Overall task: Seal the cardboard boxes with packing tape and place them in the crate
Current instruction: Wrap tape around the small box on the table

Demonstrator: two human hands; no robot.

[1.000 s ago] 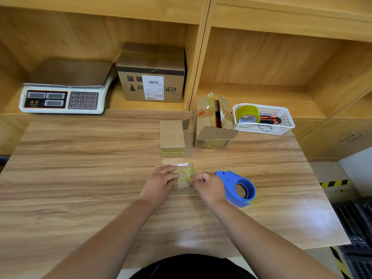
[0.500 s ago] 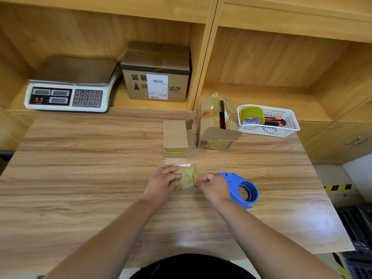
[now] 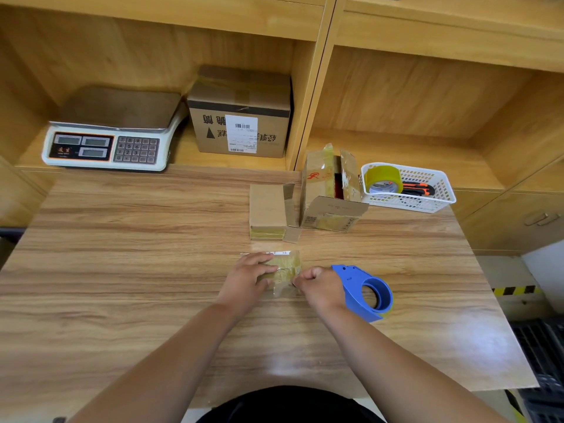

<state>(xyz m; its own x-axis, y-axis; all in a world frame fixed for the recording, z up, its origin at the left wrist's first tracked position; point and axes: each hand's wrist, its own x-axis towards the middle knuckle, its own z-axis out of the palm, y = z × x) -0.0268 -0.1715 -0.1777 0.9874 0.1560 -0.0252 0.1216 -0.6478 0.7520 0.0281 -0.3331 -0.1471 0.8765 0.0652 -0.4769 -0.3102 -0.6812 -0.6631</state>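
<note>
The left hand lies on the box, fingers straight and pressed down across its top, pinning it to the table. The right hand is curled into a fist at the box's right edge and appears to grip the front of the blue dispenser, which sticks out to the right behind it. Whether tape sits under the fingertips cannot be seen. The step looks like finishing or cutting a strip at that edge. To do it well, the left hand should stop the box sliding while the right pulls the tape taut, runs it straight along the seam, tears it cleanly past the edge, then smooths the end down. The box is small and flat, near the table's middle, just in front of the person. Its long axis seems to run left to right, with a white label strip on the far edge, though the hand hides part of it. Two open boxes stand beyond.
</note>
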